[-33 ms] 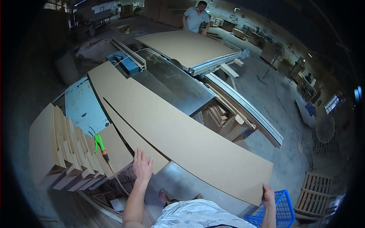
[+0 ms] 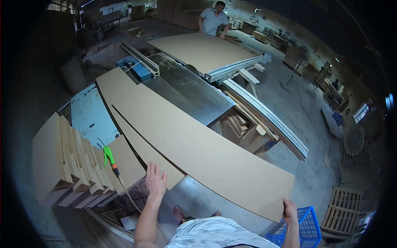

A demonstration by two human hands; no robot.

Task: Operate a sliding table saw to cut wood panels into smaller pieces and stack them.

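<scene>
- Biggest thing here is the table saw [image 2: 194, 93], grey steel top, stretching up and away from both hands.
- On it lies the long fibreboard panel [image 2: 198, 146], plain tan, running from far up-left of the left hand down to the right hand at its near corner.
- A second, wider fibreboard sheet [image 2: 202, 49] sits on the far sliding table, well beyond both hands, with another person [image 2: 213, 18] standing at its far edge.
- Stack of cut board pieces [image 2: 66, 161] stands staggered like steps, off to the left of the left hand.
- Narrow offcut strip [image 2: 144, 151], tapering, lies just beside the big panel, a thin dark gap between them; its near end is right under the left hand.
- Blue plastic crate [image 2: 308, 229] on the floor, just right of and below the right hand. No labels I can make out on anything.
- Left hand [image 2: 155, 182]: flat, fingers spread wide, palm resting on the strip's near end, not gripping.
- Right hand [image 2: 289, 211]: fingers curled over the panel's near right corner, holding its edge.
- Green-handled air blow gun [image 2: 109, 157] with a hose lies just left of the left hand.
</scene>
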